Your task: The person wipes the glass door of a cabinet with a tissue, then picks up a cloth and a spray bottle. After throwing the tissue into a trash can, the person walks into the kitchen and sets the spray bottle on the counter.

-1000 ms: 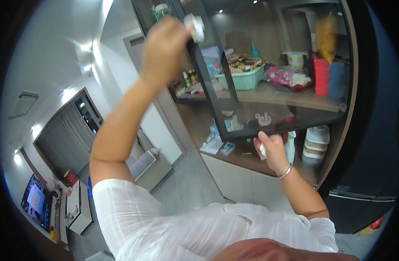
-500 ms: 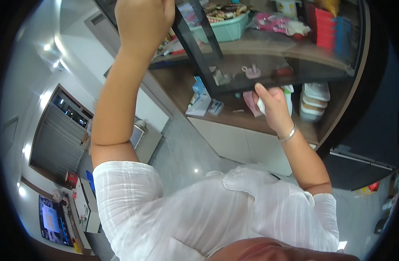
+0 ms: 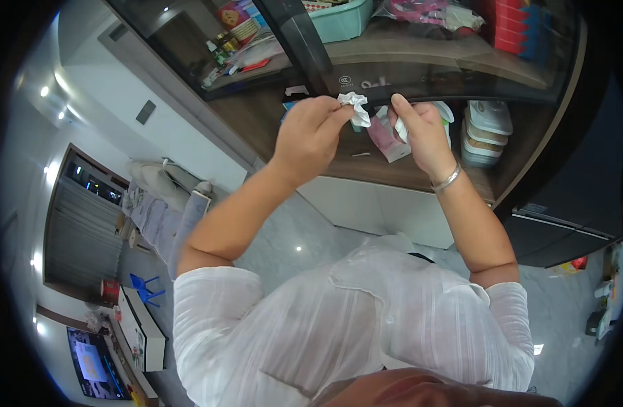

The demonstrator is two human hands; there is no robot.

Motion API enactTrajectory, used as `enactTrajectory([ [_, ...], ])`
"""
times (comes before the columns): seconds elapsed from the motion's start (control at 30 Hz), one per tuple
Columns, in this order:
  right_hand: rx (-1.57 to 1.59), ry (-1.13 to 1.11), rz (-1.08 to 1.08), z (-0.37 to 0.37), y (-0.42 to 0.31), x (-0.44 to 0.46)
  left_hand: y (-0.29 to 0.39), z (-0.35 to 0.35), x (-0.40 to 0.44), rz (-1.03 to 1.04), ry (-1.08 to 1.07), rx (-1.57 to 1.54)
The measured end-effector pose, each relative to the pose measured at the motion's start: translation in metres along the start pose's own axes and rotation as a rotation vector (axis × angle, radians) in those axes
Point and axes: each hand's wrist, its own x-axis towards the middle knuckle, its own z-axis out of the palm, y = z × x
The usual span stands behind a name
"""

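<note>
My left hand (image 3: 309, 139) pinches a crumpled white tissue (image 3: 354, 107) close to the lower edge of the glass cabinet door (image 3: 454, 85). To its right, my right hand (image 3: 422, 136), with a silver bangle on the wrist, grips the door's dark bottom frame, thumb in front. Something white shows beneath its fingers; what it is I cannot tell. A pink-and-white packet (image 3: 389, 139) stands on the shelf behind, between the two hands.
Behind the glass are a mint-green basket (image 3: 345, 22) and red stacked trays (image 3: 510, 34). Stacked clear food containers (image 3: 486, 132) stand on the lower shelf at right. White cupboard fronts (image 3: 386, 210) are below, and a dark appliance (image 3: 562, 210) is at right.
My left hand has come down from high on the door to its lower edge, and the crumpled tissue in it now shows. My right hand stays on the bottom frame.
</note>
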Motion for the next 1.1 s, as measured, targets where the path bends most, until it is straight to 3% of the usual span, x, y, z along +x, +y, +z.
enactTrajectory([
  [0.1,0.019,-0.018,0.008,0.001,-0.007,0.000,-0.035,-0.036,0.045,0.128,0.066,0.127],
  [0.17,0.015,-0.009,-0.001,0.001,-0.005,0.000,-0.059,-0.059,0.083,0.146,0.192,0.361],
  [0.23,-0.019,0.028,-0.039,0.001,-0.001,0.001,-0.055,-0.064,0.103,0.109,0.235,0.353],
  [0.4,-0.001,0.005,0.043,-0.003,-0.007,0.005,-0.051,-0.054,0.056,-0.022,0.094,0.287],
  [0.6,-0.051,0.086,-0.018,0.001,0.004,0.007,-0.058,-0.009,-0.037,-0.268,-0.283,0.202],
  [0.7,-0.064,0.034,-0.036,-0.002,0.006,0.003,-0.030,-0.012,-0.026,-0.458,0.015,0.029],
  [0.8,-0.034,0.041,-0.060,0.000,0.010,0.007,-0.018,-0.013,-0.007,-0.386,0.311,-0.008],
  [1.1,-0.095,0.069,0.042,-0.010,0.006,0.024,-0.013,0.028,-0.001,-0.310,0.075,-0.052],
])
